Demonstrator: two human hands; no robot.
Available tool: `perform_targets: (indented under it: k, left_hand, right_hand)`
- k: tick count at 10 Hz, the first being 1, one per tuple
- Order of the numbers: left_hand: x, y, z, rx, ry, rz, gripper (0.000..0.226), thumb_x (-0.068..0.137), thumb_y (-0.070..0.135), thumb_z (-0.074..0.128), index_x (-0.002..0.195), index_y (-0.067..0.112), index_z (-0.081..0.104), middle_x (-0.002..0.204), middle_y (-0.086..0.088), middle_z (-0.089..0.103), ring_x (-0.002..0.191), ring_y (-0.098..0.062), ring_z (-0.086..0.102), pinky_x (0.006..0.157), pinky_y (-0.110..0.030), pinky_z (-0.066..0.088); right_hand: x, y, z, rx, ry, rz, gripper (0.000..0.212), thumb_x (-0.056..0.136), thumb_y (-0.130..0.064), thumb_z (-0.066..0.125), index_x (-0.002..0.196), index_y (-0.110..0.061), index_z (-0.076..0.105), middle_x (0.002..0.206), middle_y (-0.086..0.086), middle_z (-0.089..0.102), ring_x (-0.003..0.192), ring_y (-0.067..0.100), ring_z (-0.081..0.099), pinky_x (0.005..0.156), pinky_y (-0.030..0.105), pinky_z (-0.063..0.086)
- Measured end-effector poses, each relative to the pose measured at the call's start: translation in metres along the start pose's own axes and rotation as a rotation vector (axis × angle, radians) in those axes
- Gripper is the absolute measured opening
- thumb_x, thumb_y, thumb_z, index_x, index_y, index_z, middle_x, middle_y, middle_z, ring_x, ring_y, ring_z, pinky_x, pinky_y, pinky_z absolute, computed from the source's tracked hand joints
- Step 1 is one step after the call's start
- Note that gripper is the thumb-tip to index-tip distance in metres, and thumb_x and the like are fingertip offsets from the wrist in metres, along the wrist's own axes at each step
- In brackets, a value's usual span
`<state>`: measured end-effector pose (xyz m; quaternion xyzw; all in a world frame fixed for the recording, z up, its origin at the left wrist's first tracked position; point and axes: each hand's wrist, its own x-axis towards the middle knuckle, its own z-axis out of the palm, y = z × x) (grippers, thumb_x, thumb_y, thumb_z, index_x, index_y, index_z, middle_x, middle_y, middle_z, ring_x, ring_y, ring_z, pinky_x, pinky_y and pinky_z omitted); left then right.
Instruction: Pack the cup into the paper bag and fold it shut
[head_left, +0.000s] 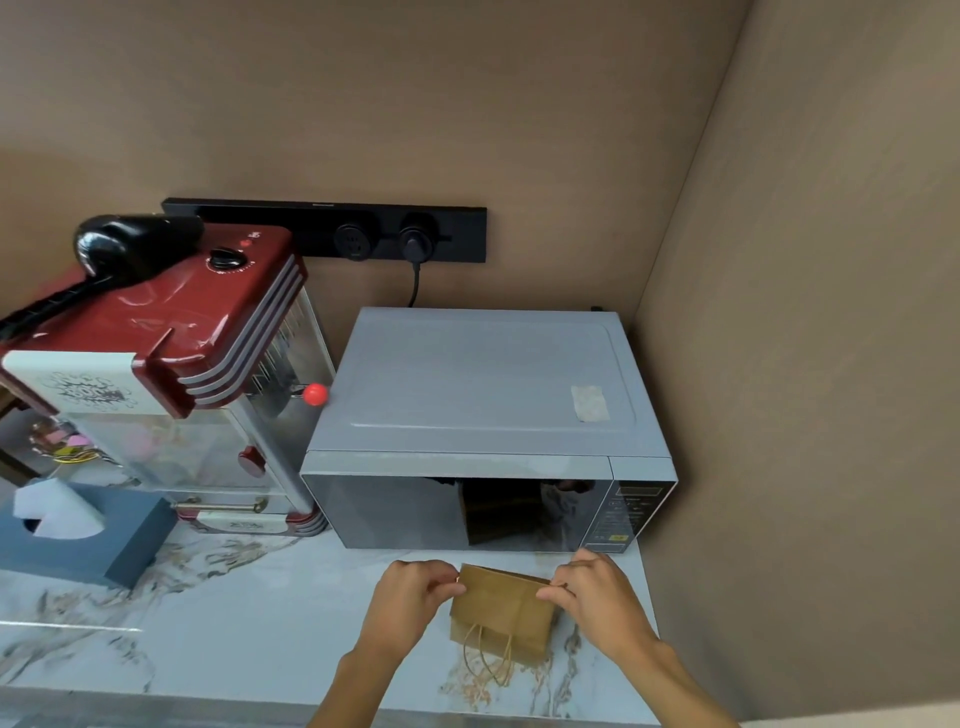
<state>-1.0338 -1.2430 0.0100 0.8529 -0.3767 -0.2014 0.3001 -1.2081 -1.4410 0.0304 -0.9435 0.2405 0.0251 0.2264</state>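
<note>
A brown paper bag (506, 610) stands on the marble counter in front of the microwave, its top folded over toward me and its twine handles hanging down the front. My left hand (413, 597) pinches the fold's left end. My right hand (592, 592) pinches its right end. The cup is not visible; the folded bag hides whatever is inside.
A grey microwave (483, 415) stands just behind the bag against the right wall. A red popcorn machine (171, 364) sits to the left, with a blue tissue box (88, 535) in front of it. The marble counter (234, 623) ends at its front edge near me.
</note>
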Motion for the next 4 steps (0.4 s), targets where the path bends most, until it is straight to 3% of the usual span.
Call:
perform_targets:
  k: [1,2,3,4]
  left_hand:
    - [-0.0003,0.002,0.0009,0.029,0.016,-0.003,0.02,0.09,0.036,0.068,0.094,0.02,0.08,0.093,0.01,0.08,0.082,-0.007,0.069,0.081,-0.024,0.054]
    - [0.0008,0.0008,-0.0017,0.074,0.01,-0.006,0.024,0.091,0.038,0.066,0.098,0.021,0.08,0.097,0.01,0.08,0.086,-0.009,0.07,0.08,-0.023,0.053]
    - [0.0025,-0.001,-0.0045,0.121,0.01,-0.012,0.026,0.092,0.042,0.064,0.099,0.022,0.079,0.097,0.011,0.079,0.086,-0.01,0.07,0.076,-0.02,0.052]
    - [0.0054,-0.0014,-0.0067,0.079,0.076,-0.031,0.024,0.092,0.041,0.064,0.095,0.023,0.078,0.093,0.011,0.079,0.08,-0.01,0.069,0.071,-0.02,0.052]
  right_hand:
    - [0.001,-0.0033,0.002,0.03,-0.051,-0.031,0.03,0.099,-0.017,0.057,0.071,-0.012,0.066,0.069,-0.007,0.063,0.09,0.023,0.055,0.071,0.022,0.036]
    - [0.0053,-0.0015,0.0059,0.042,-0.094,-0.018,0.029,0.099,-0.002,0.048,0.072,-0.006,0.058,0.062,-0.008,0.046,0.091,0.024,0.051,0.073,0.029,0.036]
    - [0.0074,0.0034,0.0099,0.089,-0.075,-0.033,0.029,0.103,-0.011,0.044,0.093,-0.007,0.07,0.091,0.005,0.071,0.098,0.019,0.052,0.084,0.029,0.043]
    - [0.0048,0.0,0.0058,0.137,-0.019,-0.026,0.029,0.104,-0.02,0.043,0.099,-0.016,0.071,0.093,-0.01,0.069,0.096,0.015,0.051,0.08,0.023,0.039]
